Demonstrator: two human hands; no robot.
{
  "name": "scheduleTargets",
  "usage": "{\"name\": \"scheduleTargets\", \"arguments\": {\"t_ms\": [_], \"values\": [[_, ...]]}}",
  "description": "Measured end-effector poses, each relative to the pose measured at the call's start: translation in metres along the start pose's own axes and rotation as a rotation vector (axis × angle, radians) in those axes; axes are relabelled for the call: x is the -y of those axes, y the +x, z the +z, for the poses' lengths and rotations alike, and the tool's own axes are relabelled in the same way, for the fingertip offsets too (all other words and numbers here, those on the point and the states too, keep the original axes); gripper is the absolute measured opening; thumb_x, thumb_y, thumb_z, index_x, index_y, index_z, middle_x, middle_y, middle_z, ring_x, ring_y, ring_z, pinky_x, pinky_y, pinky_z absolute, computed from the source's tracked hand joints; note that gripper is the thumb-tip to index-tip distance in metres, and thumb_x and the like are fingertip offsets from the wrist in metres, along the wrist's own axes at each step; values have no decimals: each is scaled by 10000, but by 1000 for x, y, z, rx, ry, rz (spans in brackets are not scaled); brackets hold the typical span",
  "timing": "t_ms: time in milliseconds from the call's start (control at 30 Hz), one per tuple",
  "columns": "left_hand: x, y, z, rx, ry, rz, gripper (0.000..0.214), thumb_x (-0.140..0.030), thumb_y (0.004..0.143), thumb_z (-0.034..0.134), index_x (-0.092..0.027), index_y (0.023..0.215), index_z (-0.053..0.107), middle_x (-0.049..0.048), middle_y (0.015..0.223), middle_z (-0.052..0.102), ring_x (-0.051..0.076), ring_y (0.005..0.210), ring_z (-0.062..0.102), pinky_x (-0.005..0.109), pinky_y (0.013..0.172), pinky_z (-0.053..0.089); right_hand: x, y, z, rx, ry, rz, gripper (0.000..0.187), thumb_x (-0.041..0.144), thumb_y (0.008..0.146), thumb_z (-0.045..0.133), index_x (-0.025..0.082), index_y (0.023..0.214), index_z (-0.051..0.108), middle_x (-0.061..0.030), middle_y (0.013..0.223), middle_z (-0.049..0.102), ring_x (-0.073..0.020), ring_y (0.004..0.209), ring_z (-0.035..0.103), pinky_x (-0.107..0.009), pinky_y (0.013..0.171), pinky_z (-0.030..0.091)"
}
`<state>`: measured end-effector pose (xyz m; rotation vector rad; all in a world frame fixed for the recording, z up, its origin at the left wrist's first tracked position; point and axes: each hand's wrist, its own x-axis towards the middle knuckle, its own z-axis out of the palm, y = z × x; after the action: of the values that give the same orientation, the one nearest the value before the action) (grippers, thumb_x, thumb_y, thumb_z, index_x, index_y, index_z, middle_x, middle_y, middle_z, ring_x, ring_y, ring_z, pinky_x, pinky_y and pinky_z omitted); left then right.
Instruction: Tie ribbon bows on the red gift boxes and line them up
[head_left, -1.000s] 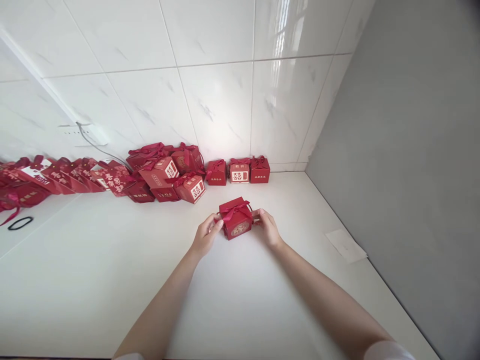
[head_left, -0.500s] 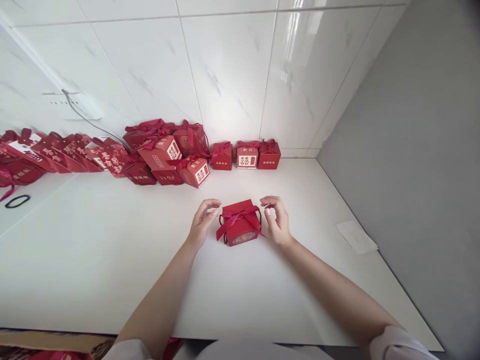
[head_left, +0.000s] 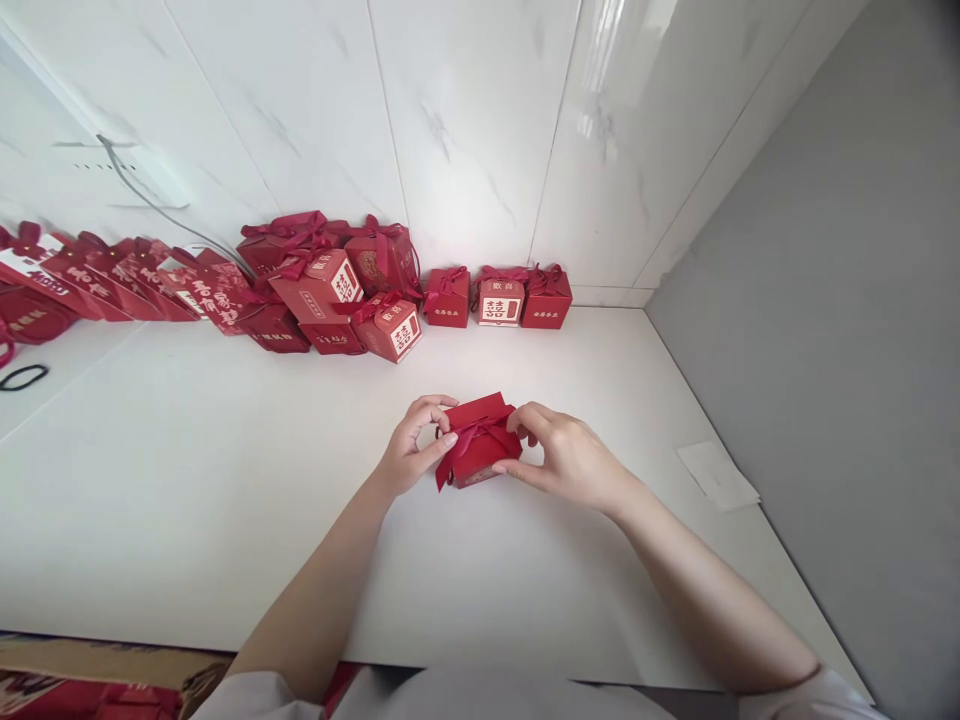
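Observation:
A small red gift box (head_left: 487, 458) with gold print on its front stands on the white table. A dark red ribbon (head_left: 478, 432) is tied in a bow across its top. My left hand (head_left: 417, 446) is at the box's left side, thumb and forefinger closed on the ribbon. My right hand (head_left: 571, 455) holds the right side, its thumb at the front and its curled fingers near the top edge. The right end of the bow is hidden behind my right fingers.
Finished-looking red boxes with ribbons stand by the tiled wall: a pile (head_left: 319, 290) and a short row (head_left: 500, 300). Red printed bags (head_left: 135, 278) lean farther left. A black loop (head_left: 24, 377) lies left, white paper (head_left: 718, 475) right. A carton (head_left: 112, 660) is below the front edge.
Both hands have moved inward from beside the gift box and now touch it and its ribbon. The right hand has turned over the box's right side. The view has shifted slightly.

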<state>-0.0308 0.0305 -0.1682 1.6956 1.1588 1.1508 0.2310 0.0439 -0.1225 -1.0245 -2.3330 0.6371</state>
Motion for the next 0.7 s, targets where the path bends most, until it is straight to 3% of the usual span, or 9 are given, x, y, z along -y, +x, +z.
{"name": "scheduleTargets", "arguments": {"t_ms": [167,300,500,700], "values": [[-4,0,-3,12,-41,-1,271,-422,895,630,-209,731,609,117,1309,582,314,1247,526,436,1052,439,-1,1,2,57,-49,-128,215,222,931,585,249,1145,581,-60,993,675,-201,764,653,-320,660,509],[-5,0,-4,28,-46,-3,268,-413,906,625,-205,740,656,108,1330,571,308,1262,520,419,1065,428,-3,1,0,79,-21,-153,245,101,933,486,241,1089,612,-63,975,700,-209,818,670,-315,683,512],[-4,-1,1,-36,-235,-124,376,-481,902,625,-184,672,600,119,1294,594,304,1160,580,423,977,497,-6,-1,3,73,60,-161,304,191,966,526,267,1257,570,-71,1076,717,-204,822,689,-327,716,537],[-1,-1,10,-83,-350,-142,400,-456,936,595,-179,647,610,102,1241,633,283,1178,584,401,1005,500,-9,1,8,33,120,-202,198,269,1026,486,256,1063,680,-55,881,719,-182,733,662,-302,653,512]]}}
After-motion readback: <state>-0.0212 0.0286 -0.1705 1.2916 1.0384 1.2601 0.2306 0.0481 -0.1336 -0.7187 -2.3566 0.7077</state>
